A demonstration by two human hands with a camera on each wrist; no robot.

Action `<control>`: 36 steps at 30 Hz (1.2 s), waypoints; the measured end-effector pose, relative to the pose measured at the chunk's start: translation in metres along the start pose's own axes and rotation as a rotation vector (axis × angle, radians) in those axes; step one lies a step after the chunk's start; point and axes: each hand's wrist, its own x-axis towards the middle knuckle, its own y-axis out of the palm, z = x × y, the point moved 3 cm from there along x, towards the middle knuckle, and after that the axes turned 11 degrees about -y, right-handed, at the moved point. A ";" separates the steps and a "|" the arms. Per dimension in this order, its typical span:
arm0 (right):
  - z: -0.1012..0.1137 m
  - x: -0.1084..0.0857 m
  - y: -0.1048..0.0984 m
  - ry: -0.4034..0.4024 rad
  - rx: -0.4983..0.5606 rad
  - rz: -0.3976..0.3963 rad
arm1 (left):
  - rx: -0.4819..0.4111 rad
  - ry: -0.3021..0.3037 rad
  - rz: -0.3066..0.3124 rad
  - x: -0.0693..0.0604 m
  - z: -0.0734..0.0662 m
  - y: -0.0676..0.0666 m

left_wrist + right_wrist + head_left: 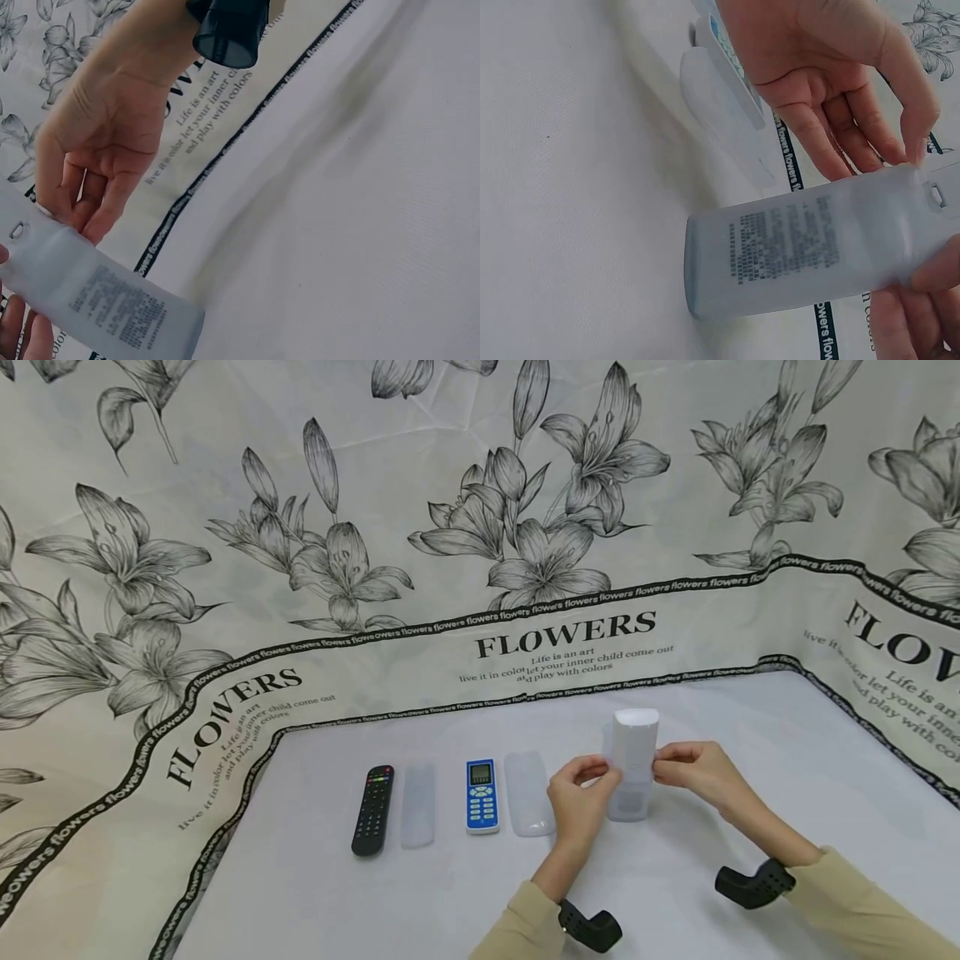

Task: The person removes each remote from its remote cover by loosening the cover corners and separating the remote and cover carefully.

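A white remote control (636, 735) stands upright, its lower part inside a translucent sleeve (628, 806). My left hand (581, 789) pinches the sleeve's left edge between thumb and fingers, and my right hand (693, 768) pinches the right edge. Printed text shows through the sleeve (795, 247) in the right wrist view, where the left hand (840, 82) is above it and right-hand fingers (922, 307) are below. In the left wrist view, the right hand (112, 142) grips the sleeve (112, 300) from above; only fingertips of the left show.
Left of the hands, on the white table (315, 910), lie a clear sleeve (528, 793), a blue remote (482, 796), another narrow sleeve (417, 806) and a black remote (372, 810). Flower-printed cloth (420, 685) hangs behind the table.
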 end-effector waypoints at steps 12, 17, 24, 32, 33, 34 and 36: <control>-0.001 -0.001 0.001 -0.006 0.001 -0.025 | 0.079 -0.004 0.018 -0.002 -0.008 0.002; 0.000 -0.004 0.001 -0.017 -0.012 -0.022 | 0.056 -0.041 0.039 -0.004 -0.006 0.000; 0.001 -0.005 0.000 -0.018 -0.019 -0.036 | 0.042 0.007 0.081 -0.002 -0.004 -0.004; 0.002 -0.005 0.001 -0.009 -0.013 -0.025 | 0.039 -0.038 0.058 0.000 -0.004 -0.002; 0.002 -0.005 0.001 -0.004 -0.014 -0.022 | 0.037 -0.052 0.050 0.000 -0.004 -0.002; 0.002 -0.004 0.001 -0.004 -0.017 -0.016 | 0.033 -0.061 0.042 0.000 -0.004 -0.002; 0.002 -0.004 0.000 0.002 -0.021 -0.006 | 0.029 -0.076 0.030 0.001 -0.004 0.000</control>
